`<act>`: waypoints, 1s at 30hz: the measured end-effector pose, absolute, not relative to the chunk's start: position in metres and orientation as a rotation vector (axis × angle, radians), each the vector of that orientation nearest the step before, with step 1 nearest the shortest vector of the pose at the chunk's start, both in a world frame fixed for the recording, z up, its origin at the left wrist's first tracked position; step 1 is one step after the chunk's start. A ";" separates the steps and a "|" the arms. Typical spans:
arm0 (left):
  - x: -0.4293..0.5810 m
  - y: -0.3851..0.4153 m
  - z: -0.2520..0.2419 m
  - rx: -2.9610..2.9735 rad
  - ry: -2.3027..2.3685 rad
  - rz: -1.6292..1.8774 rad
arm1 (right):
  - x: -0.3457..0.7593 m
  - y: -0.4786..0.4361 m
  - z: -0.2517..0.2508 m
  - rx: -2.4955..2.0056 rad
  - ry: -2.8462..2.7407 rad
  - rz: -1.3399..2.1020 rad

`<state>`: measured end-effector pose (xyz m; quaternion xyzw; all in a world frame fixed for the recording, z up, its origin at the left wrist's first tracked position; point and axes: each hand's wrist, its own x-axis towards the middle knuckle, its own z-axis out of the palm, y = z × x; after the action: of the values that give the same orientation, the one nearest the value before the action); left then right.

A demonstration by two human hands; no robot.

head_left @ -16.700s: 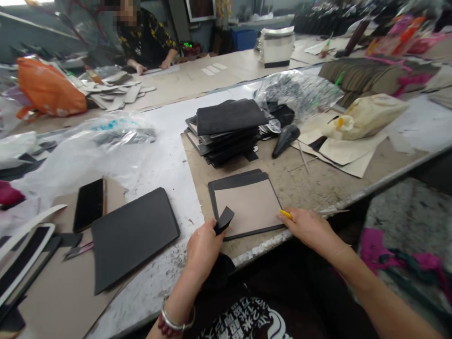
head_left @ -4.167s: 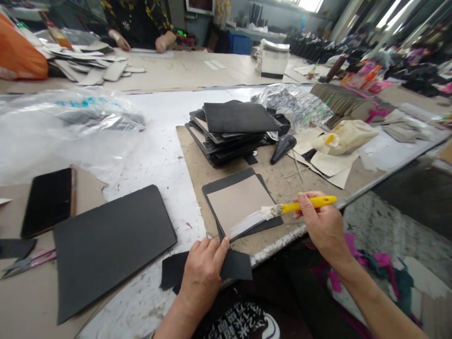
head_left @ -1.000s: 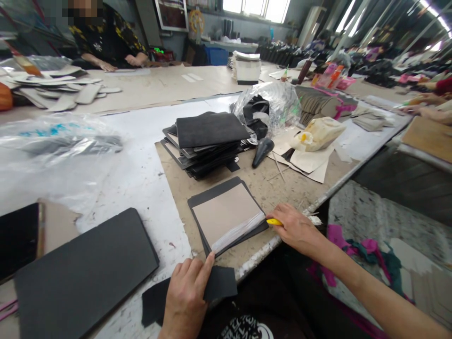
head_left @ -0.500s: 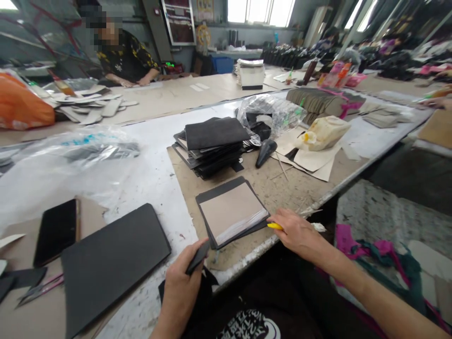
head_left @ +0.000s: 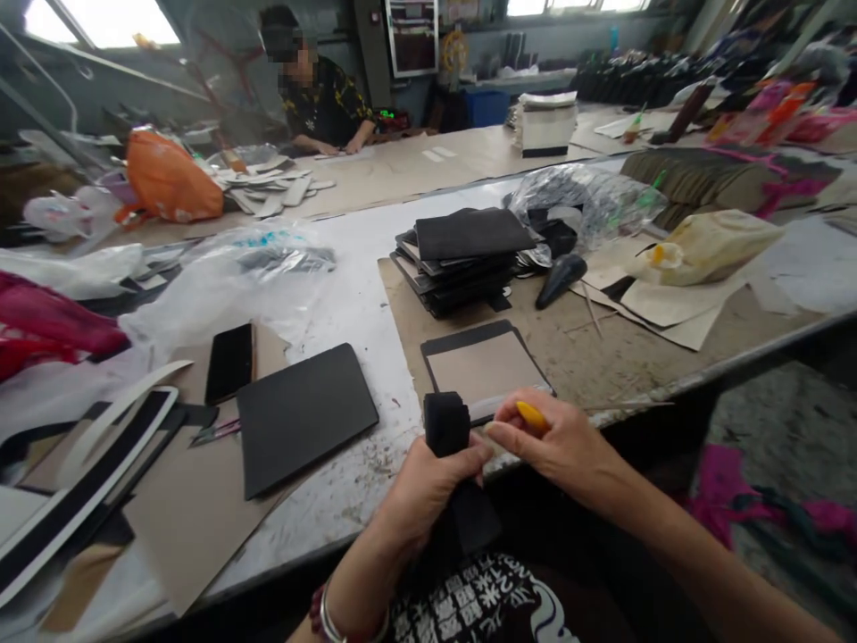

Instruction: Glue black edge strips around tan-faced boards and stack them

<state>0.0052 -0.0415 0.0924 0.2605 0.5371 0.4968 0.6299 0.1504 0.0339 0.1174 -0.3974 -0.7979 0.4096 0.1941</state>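
My left hand [head_left: 428, 487] is closed around a bundle of black strips [head_left: 447, 424], folded over at the top, with the lower ends hanging towards my lap. Close by on the right, my right hand [head_left: 553, 433] grips a slim yellow tool [head_left: 532, 416]; only its rounded yellow end shows, so its exact kind is unclear. Just beyond both hands lies a beige panel [head_left: 482, 368] on a slightly larger black sheet [head_left: 469, 334]. A whitish streak runs along the panel's near edge, which the hands partly cover.
Behind the panel rises a stack of black pieces [head_left: 461, 259], beside a dark cone-shaped object [head_left: 561, 280] and a yellowed plastic container [head_left: 713, 248]. To the left lie a black board [head_left: 308, 420], a phone [head_left: 229, 363] and scissors [head_left: 215, 432]. Across the table sits a person [head_left: 328, 107].
My left hand has lifted the black strips up and right, in front of the panel. My right hand has drawn closer to it, still holding the yellow tool. The view has turned left.
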 end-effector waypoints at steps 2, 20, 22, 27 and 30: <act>0.010 -0.045 0.094 0.565 1.191 1.135 | 0.139 0.029 0.112 -1.110 -2.258 1.173; 0.018 -0.046 0.076 0.344 1.272 1.243 | 0.161 -0.001 0.108 -1.129 -2.390 1.044; 0.017 -0.051 0.075 0.367 1.280 1.197 | 0.162 -0.001 0.101 -1.178 -2.405 0.955; 0.009 -0.072 0.064 0.567 1.315 1.094 | 0.171 0.004 0.094 -1.245 -2.508 0.818; 0.004 -0.084 0.057 0.556 1.381 1.084 | 0.175 0.006 0.091 -1.268 -2.519 0.804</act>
<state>0.0037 -0.0836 0.0574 0.2404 0.5968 0.4686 0.6053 0.1755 0.0059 0.0907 -0.4301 -0.8542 0.2728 0.1042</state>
